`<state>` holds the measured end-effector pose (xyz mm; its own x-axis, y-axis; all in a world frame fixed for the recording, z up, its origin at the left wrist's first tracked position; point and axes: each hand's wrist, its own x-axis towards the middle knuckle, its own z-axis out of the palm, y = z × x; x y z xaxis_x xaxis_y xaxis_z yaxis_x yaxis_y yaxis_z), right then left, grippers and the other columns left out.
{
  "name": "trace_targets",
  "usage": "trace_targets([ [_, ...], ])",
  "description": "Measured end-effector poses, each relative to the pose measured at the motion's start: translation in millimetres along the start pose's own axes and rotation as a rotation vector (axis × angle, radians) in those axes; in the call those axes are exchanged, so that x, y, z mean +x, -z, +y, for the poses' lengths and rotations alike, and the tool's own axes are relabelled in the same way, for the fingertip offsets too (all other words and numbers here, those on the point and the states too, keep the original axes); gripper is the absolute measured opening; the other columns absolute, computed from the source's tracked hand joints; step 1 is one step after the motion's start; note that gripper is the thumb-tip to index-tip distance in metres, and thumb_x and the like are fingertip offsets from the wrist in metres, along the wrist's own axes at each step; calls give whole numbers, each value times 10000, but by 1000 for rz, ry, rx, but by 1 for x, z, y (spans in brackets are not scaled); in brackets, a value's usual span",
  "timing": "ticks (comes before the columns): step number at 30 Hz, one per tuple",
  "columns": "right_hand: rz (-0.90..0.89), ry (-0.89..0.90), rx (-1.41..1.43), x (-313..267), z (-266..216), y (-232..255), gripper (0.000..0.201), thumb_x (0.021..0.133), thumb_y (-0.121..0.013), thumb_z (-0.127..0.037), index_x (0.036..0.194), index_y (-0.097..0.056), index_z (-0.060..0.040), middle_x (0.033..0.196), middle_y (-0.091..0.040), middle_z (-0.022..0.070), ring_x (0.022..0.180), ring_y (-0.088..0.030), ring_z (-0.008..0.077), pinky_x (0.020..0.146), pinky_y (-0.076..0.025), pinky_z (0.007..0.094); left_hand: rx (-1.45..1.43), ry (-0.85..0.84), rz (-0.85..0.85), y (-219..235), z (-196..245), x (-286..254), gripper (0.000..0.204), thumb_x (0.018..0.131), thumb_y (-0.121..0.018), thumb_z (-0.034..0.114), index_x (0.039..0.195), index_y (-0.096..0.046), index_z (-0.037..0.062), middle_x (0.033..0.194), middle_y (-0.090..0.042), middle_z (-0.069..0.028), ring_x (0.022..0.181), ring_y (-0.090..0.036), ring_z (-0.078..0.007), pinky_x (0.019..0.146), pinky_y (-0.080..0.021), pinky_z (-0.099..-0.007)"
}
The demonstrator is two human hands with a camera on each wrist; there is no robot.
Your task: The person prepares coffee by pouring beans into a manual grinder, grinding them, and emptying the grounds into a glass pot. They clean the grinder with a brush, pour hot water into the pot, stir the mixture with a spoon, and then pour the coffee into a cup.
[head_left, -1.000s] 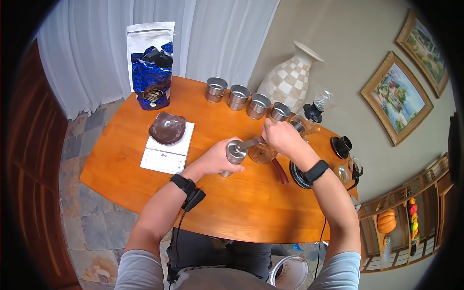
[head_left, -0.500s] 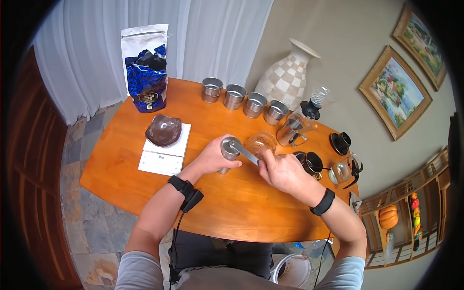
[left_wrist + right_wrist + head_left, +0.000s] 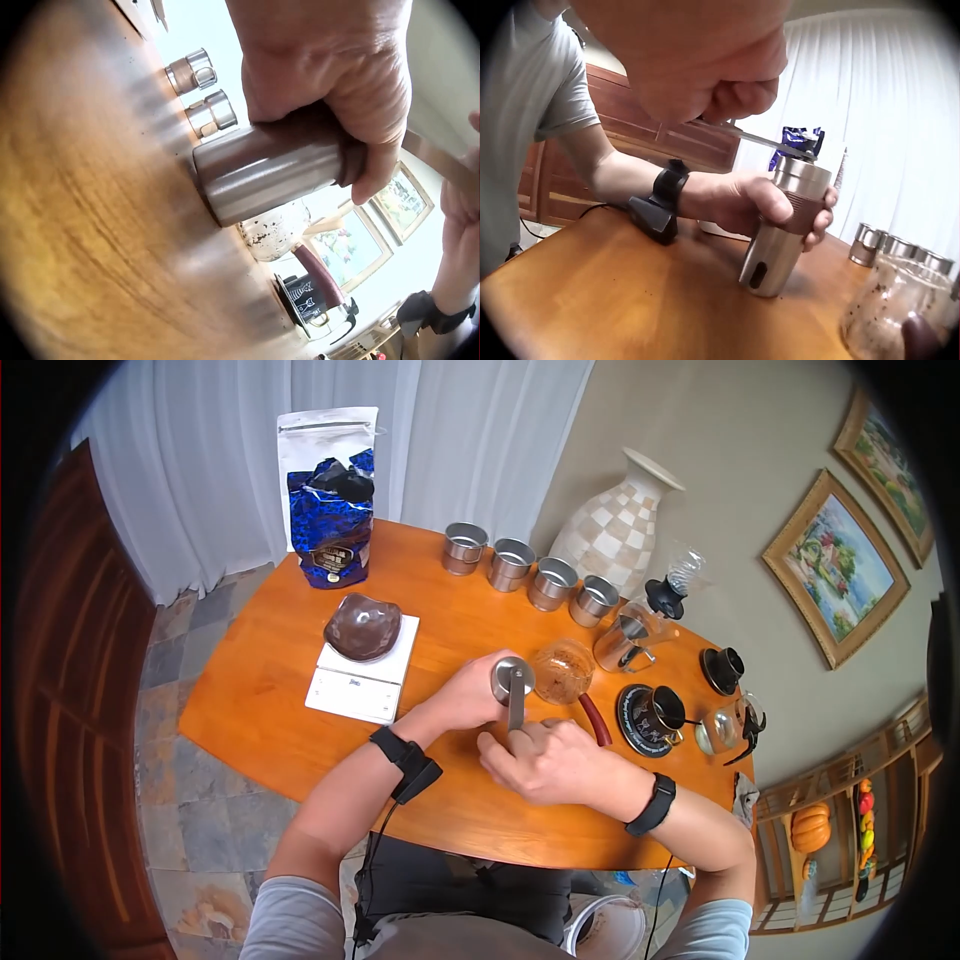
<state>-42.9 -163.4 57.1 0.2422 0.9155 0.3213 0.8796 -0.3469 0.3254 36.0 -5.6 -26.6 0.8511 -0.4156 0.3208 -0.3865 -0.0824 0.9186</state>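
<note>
A steel hand coffee grinder stands on the wooden table, slightly tilted in the right wrist view. My left hand grips its body around the brown band, thumb on one side and fingers on the other. From the grinder's lid a flat metal crank points toward my body. The outer end of the crank is in my right hand, whose curled fingers hide the knob. Just right of the grinder sits a glass pot with brown specks inside and a dark red handle.
On the left, a brown bowl rests on a white scale, with a blue-and-white bag behind. Several steel cups line the back edge before a checkered vase. A steel pitcher and black cup stand right.
My right hand has swung the crank clockwise, from pointing right and away to pointing toward my body. My left hand keeps its grip on the grinder. The head view has shifted slightly.
</note>
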Motion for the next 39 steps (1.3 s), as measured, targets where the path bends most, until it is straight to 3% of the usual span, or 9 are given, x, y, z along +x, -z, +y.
trace_targets([
  [2, 64, 31, 25, 18, -1, -6, 185, 807, -690, -192, 874, -629, -31, 578, -529, 58, 503, -558, 186, 425, -459, 307, -55, 86, 4, -1, 0, 1, 414, 638, -794, 137, 981, -580, 49, 919, -640, -75, 838, -599, -197, 754, -478, -324],
  [5, 95, 50, 88, 45, 0, -21, 192, 827, -668, -219, 797, -590, -46, 591, -547, 68, 543, -594, 206, 439, -467, 335, -150, 127, -106, 3, -4, 6, 428, 644, -789, 123, 1011, -583, 44, 913, -643, -52, 835, -586, -162, 742, -470, -321],
  [15, 1, -96, 60, 108, 27, -48, 346, 919, -566, -308, 687, -570, -52, 544, -610, 110, 493, -627, 263, 434, -479, 388, -134, -10, -139, 7, -10, -9, 469, 640, -788, 125, 1052, -583, 36, 929, -640, -46, 842, -578, -155, 746, -466, -326],
  [21, -63, -211, -30, 116, 55, -52, 326, 945, -523, -276, 754, -624, -32, 561, -628, 135, 527, -657, 294, 472, -510, 407, -65, -163, -106, -13, -23, -3, 493, 638, -788, 126, 1077, -584, 32, 939, -638, -43, 846, -574, -150, 749, -464, -329],
  [22, -57, -200, -24, 115, 59, -52, 326, 945, -523, -276, 754, -624, -32, 561, -628, 135, 527, -657, 294, 472, -510, 407, -117, 54, -173, -2, 4, -7, 386, 698, -771, 115, 1026, -584, 35, 715, -604, -20, 596, -554, -105, 542, -445, -288],
  [25, -93, -286, -30, 118, 66, -51, 330, 922, -548, -270, 716, -649, -32, 586, -636, 168, 560, -662, 321, 505, -525, 425, -163, -82, -119, 0, 11, -5, 406, 689, -775, 129, 1029, -579, 25, 649, -586, -20, 497, -528, -122, 482, -426, -285],
  [30, -89, -360, -103, 112, 90, -61, 358, 912, -551, -267, 663, -674, -42, 606, -647, 164, 589, -669, 328, 561, -549, 439, -83, -101, -149, -2, 2, -4, 462, 658, -801, 167, 1020, -564, 7, 717, -609, -48, 503, -553, -152, 508, -462, -286],
  [37, -244, -501, -123, 95, 109, -51, 369, 943, -528, -284, 718, -673, -31, 675, -662, 183, 657, -678, 353, 620, -557, 444, -23, 54, -216, -3, 0, -5, 514, 640, -815, 218, 1061, -574, 47, 873, -652, -110, 805, -629, -233, 756, -514, -352],
  [39, -267, -532, -131, 90, 108, -48, 329, 943, -529, -252, 737, -663, -33, 702, -670, 165, 688, -681, 341, 641, -557, 433, 48, -59, -191, -4, -4, -4, 522, 639, -820, 214, 1065, -572, 44, 872, -650, -102, 788, -628, -226, 746, -514, -348],
])
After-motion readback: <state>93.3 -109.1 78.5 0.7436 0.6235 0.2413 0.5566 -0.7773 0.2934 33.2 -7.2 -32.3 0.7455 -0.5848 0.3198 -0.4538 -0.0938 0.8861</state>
